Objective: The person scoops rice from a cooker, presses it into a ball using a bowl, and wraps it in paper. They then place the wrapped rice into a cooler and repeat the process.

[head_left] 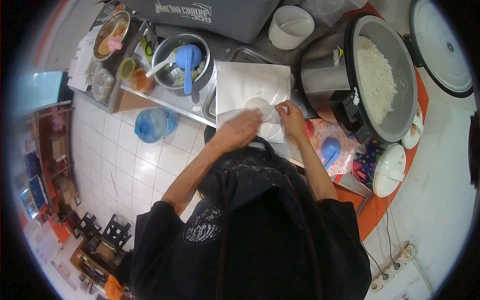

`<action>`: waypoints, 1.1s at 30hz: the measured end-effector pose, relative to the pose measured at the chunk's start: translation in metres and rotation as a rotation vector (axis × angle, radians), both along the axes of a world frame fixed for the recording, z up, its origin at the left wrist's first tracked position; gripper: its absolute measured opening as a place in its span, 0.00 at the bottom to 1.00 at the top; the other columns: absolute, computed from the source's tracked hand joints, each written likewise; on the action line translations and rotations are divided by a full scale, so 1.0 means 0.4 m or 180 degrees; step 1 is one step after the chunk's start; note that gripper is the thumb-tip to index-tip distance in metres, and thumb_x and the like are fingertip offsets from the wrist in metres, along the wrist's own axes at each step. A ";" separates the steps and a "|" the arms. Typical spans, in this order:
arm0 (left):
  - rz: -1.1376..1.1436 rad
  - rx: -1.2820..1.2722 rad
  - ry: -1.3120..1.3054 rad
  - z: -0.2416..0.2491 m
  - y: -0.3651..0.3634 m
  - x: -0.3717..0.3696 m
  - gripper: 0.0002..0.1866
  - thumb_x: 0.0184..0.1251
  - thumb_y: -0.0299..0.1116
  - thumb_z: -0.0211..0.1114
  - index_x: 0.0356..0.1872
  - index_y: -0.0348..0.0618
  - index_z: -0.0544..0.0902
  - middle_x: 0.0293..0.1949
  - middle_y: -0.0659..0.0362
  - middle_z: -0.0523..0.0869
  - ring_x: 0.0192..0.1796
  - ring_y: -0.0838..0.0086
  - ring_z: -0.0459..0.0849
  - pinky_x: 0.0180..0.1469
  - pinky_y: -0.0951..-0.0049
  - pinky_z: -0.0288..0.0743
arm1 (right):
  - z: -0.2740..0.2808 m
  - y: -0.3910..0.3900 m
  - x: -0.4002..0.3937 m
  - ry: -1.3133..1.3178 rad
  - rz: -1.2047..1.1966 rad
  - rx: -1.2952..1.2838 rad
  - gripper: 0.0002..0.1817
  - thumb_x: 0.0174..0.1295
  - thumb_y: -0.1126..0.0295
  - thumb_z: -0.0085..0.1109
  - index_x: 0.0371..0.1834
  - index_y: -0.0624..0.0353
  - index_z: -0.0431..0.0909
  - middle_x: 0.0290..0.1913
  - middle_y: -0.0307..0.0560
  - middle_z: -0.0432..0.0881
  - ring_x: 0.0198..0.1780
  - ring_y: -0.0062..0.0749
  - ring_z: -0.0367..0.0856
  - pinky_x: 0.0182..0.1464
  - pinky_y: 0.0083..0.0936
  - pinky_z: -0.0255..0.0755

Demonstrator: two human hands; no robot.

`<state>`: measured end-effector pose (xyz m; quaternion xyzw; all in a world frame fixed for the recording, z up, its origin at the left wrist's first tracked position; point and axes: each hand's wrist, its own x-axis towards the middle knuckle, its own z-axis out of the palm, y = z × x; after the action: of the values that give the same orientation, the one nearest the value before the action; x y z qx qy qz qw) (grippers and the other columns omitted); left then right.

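A stack of white wrapping paper (252, 82) lies on the steel counter in front of me. On its near edge sits a white, rounded paper packet (260, 105), partly folded. My left hand (239, 131) lies over the packet's near side and presses the paper down. My right hand (291, 116) pinches the paper's fold at the packet's right side. What the paper wraps is hidden.
A large cooker pot of white rice (380, 75) stands to the right, its lid (440, 45) beyond it. A metal bowl with a blue ladle (187, 62) is at the left, a white tub (291, 26) behind. A blue scoop (330, 150) and a patterned small cooker (385, 167) sit near right. A water jug (152, 124) stands on the floor.
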<state>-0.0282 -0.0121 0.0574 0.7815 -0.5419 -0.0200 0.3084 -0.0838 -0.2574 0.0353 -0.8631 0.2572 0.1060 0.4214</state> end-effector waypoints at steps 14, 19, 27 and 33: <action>-0.0259 0.1172 -0.0103 -0.101 -0.029 -0.035 0.32 0.79 0.41 0.54 0.78 0.37 0.61 0.82 0.51 0.56 0.84 0.64 0.52 0.84 0.62 0.45 | -0.045 0.007 0.235 -0.1670 0.1284 -0.0953 0.16 0.64 0.63 0.64 0.53 0.54 0.81 0.51 0.50 0.85 0.55 0.51 0.81 0.58 0.43 0.73; -0.0189 0.1170 0.0043 -0.093 -0.034 -0.040 0.33 0.77 0.40 0.56 0.78 0.37 0.61 0.82 0.51 0.57 0.84 0.64 0.53 0.84 0.61 0.46 | -0.076 -0.006 0.312 -0.1099 0.1856 -0.1298 0.16 0.61 0.62 0.68 0.50 0.52 0.82 0.53 0.46 0.84 0.60 0.48 0.77 0.59 0.45 0.70; -0.0136 0.1165 -0.0021 -0.095 -0.036 -0.047 0.32 0.77 0.39 0.56 0.77 0.36 0.62 0.81 0.51 0.57 0.84 0.64 0.52 0.84 0.61 0.46 | 0.008 0.003 0.281 -0.1554 0.1818 -0.0802 0.11 0.60 0.61 0.69 0.40 0.54 0.83 0.42 0.44 0.85 0.50 0.44 0.80 0.57 0.41 0.70; -0.0165 0.1221 -0.0078 -0.092 -0.033 -0.045 0.32 0.77 0.39 0.55 0.77 0.37 0.62 0.81 0.51 0.58 0.84 0.64 0.53 0.84 0.61 0.47 | 0.040 0.006 0.232 -0.2499 0.2105 -0.0859 0.09 0.58 0.70 0.71 0.41 0.57 0.85 0.37 0.45 0.83 0.42 0.41 0.80 0.48 0.37 0.72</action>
<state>-0.0463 -0.0253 0.0208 0.8120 -0.5518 -0.1214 0.1465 0.0089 -0.2548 0.0512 -0.9195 -0.1944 -0.1319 0.3153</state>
